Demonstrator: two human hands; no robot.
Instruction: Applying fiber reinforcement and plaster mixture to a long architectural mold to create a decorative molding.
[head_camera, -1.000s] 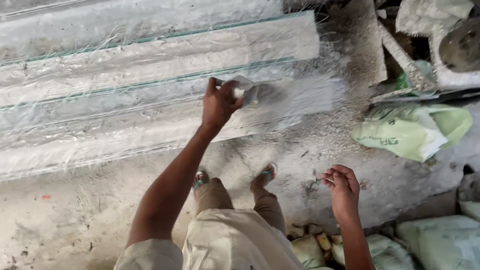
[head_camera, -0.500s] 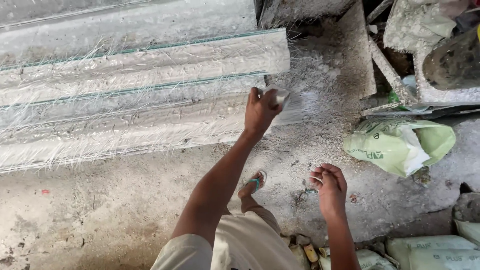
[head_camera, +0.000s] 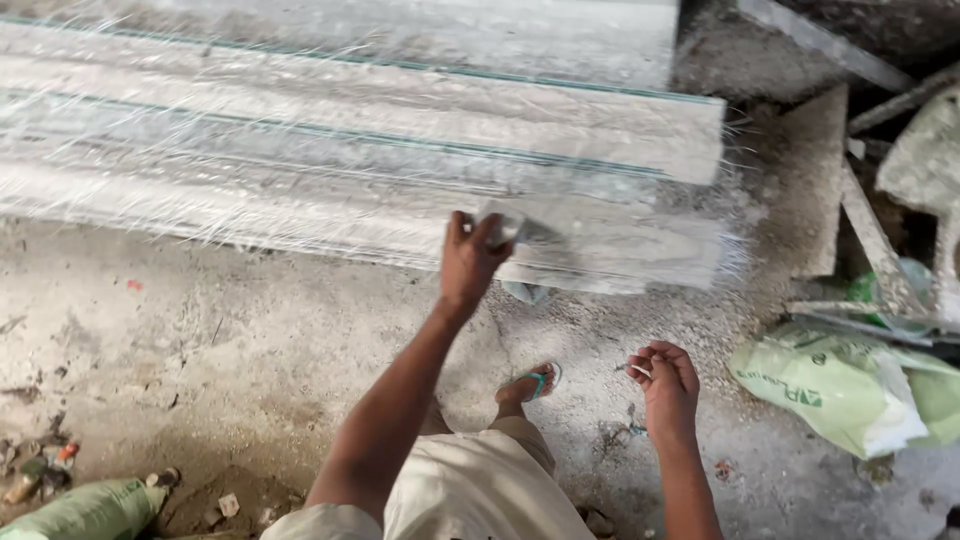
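- Left hand raised over the near edge of the long grey-white moulded slabs; fingers curled around a small pale pad or cloth, pinching it against the slab face
- Pad pressed on the lowest step of the slabs, near their right end; exact kind of pad too blurred to tell
- Slabs lying lengthwise across the top of the view, stepped one above another, thin green lines running along the edges; loose white fibres bristling along the front and at the right end
- Right hand hanging low, well apart from the slabs, over the dusty concrete floor; fingers curled inward, thumb and forefinger closed on a thin pale sliver, too small to identify
- Foot in a green-strapped sandal planted on the floor between the two hands; pale shorts below it
- Crumpled green and white sack on the floor right of the right hand; planks and rubble behind it
- Another green sack at the bottom left corner, small bits of litter just beside it
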